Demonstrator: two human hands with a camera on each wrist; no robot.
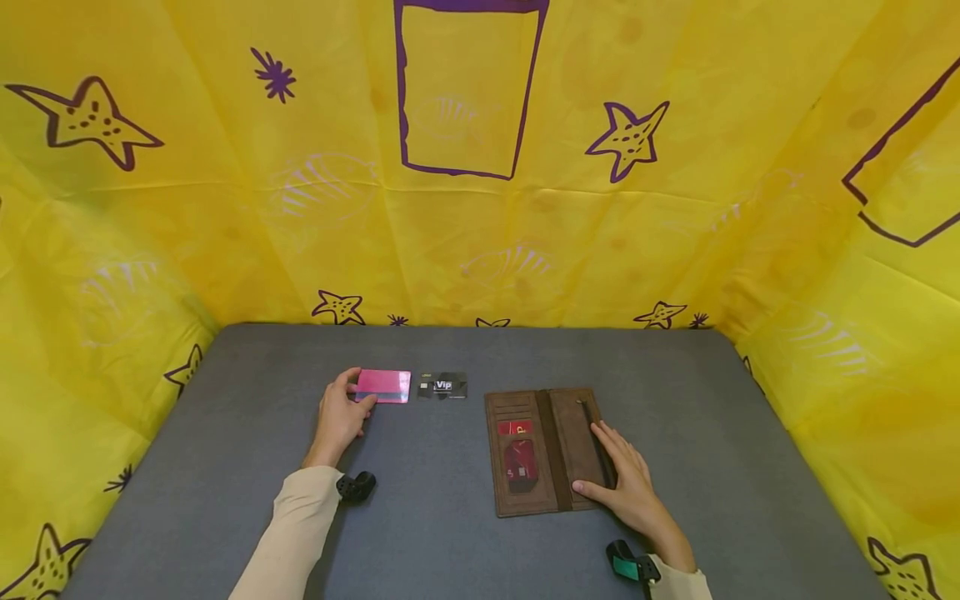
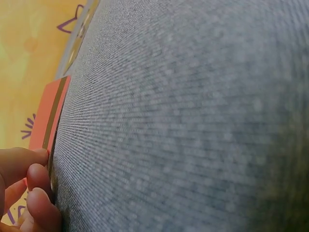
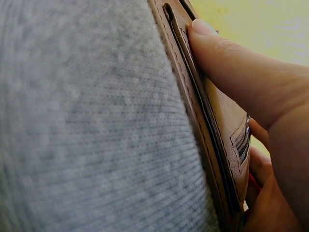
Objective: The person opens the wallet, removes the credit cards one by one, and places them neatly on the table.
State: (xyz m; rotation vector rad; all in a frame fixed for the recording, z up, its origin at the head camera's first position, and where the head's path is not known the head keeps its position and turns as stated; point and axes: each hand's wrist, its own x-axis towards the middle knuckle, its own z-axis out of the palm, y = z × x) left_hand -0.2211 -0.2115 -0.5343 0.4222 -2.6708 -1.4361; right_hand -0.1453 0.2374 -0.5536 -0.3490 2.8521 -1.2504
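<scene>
My left hand [image 1: 341, 417] pinches the left end of a pink card [image 1: 385, 383] with a dark stripe along its lower part. In the left wrist view this card [image 2: 50, 108] stands close over the grey cloth, the thumb on its face. Just right of it lies a black card [image 1: 442, 385] marked "Vip". A brown wallet [image 1: 555, 425] lies spread out on the table, with a red card [image 1: 521, 462] behind the window of its left half. My right hand [image 1: 626, 479] rests on the right half, fingers extended, thumb [image 3: 227, 55] on the leather in the right wrist view.
The grey tabletop [image 1: 420, 533] reaches back to a yellow patterned cloth [image 1: 465, 217] that hangs behind and on both sides. A black band is on the left wrist [image 1: 356, 487], and another band with a green part [image 1: 626, 567] on the right.
</scene>
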